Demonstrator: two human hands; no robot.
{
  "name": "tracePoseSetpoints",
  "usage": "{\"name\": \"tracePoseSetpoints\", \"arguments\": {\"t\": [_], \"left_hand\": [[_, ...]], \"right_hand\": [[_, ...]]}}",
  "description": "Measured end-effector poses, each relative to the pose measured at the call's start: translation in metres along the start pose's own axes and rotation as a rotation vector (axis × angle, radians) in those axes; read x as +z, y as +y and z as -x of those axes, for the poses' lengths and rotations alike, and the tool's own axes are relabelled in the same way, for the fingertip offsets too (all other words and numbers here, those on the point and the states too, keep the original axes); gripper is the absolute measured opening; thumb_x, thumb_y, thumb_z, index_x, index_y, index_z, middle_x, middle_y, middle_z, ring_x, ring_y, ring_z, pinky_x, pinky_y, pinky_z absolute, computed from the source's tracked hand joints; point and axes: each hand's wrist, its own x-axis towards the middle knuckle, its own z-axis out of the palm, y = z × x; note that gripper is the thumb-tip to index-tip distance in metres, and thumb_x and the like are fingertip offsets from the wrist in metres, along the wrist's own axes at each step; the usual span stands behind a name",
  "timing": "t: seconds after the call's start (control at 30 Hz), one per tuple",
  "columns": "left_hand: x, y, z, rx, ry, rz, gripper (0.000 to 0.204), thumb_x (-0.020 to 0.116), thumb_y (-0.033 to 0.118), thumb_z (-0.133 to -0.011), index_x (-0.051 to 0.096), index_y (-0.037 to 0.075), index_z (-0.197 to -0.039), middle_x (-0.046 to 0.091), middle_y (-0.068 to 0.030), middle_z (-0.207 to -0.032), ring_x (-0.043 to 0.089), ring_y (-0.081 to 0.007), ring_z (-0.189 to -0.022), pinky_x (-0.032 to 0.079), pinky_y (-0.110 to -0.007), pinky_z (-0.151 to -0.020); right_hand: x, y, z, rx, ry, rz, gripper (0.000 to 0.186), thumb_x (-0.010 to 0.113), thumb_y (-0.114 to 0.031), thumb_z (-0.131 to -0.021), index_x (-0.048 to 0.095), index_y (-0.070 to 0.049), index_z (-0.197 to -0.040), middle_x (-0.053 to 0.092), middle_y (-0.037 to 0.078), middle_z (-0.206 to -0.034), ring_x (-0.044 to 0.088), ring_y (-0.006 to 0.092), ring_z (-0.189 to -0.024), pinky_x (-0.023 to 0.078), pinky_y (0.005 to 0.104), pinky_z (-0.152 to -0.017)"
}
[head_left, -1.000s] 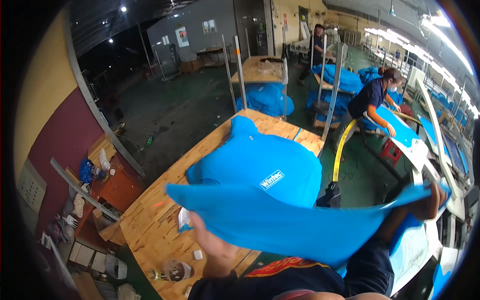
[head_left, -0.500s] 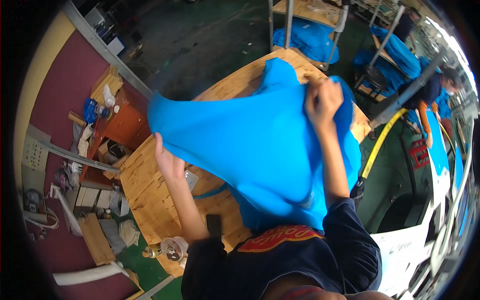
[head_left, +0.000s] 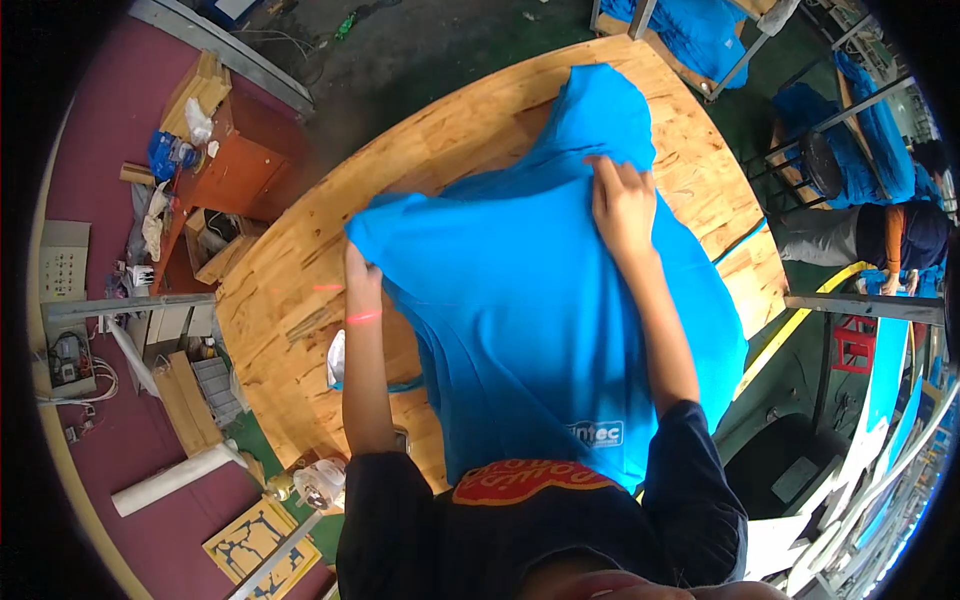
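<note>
A bright blue garment (head_left: 520, 290) with a small white print near its lower edge lies spread over the wooden table in front of me. My left hand (head_left: 362, 268) grips its left corner, the fingers mostly hidden under the cloth. Farther right, my right hand (head_left: 622, 205) is closed on the cloth below a bunched part that reaches toward the far edge. Creases run between the two hands, and the near edge hangs close to my body.
Beside my left forearm, a white piece (head_left: 337, 360) lies on the wooden table (head_left: 290, 320). A clear plastic tub (head_left: 322, 483) stands at the near left corner. Beyond the table are an orange cabinet (head_left: 240, 150), racks of blue cloth (head_left: 700, 35) and a person (head_left: 890, 235) at right.
The cloth's left part has come down from a billowing, raised shape and lies flatter. My left hand has moved slightly right and away from me, now under the corner. The view has shifted.
</note>
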Motion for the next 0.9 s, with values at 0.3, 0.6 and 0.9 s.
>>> {"name": "tracePoseSetpoints", "arguments": {"t": [0.3, 0.6, 0.9], "left_hand": [[-0.038, -0.025, -0.135, -0.004, -0.041, -0.196, 0.048, 0.053, 0.041, -0.098, 0.060, 0.005, -0.127, 0.065, -0.0132, -0.123, 0.064, -0.0249, -0.109, 0.054, -0.040, -0.094], [-0.004, -0.003, 0.019, 0.896, 0.101, -0.629, 0.028, 0.062, 0.002, -0.091, 0.057, 0.001, -0.119, 0.065, -0.0071, -0.107, 0.061, -0.0194, -0.100, 0.049, -0.031, -0.087], [-0.006, -0.070, 0.322, 0.912, -1.060, -1.114, 0.024, 0.063, 0.002, -0.084, 0.067, 0.009, -0.107, 0.064, -0.0090, -0.109, 0.062, -0.0290, -0.103, 0.047, -0.041, -0.091]], "right_hand": [[0.056, 0.011, -0.023, -0.202, -0.114, 0.053, 0.016, 0.061, -0.009, -0.085, 0.063, -0.014, -0.100, 0.063, 0.003, -0.088, 0.061, 0.0204, -0.080, 0.041, 0.0365, -0.068], [-0.117, -0.073, 0.164, -0.091, -0.249, -0.333, 0.012, 0.072, -0.015, -0.083, 0.065, -0.008, -0.090, 0.057, 0.009, -0.082, 0.058, 0.0291, -0.074, 0.043, 0.0411, -0.062], [-0.188, -0.196, 0.383, 0.083, -0.553, -0.209, 0.034, 0.074, -0.041, -0.081, 0.057, -0.012, -0.087, 0.061, 0.002, -0.084, 0.065, 0.0225, -0.078, 0.052, 0.0368, -0.062]]}}
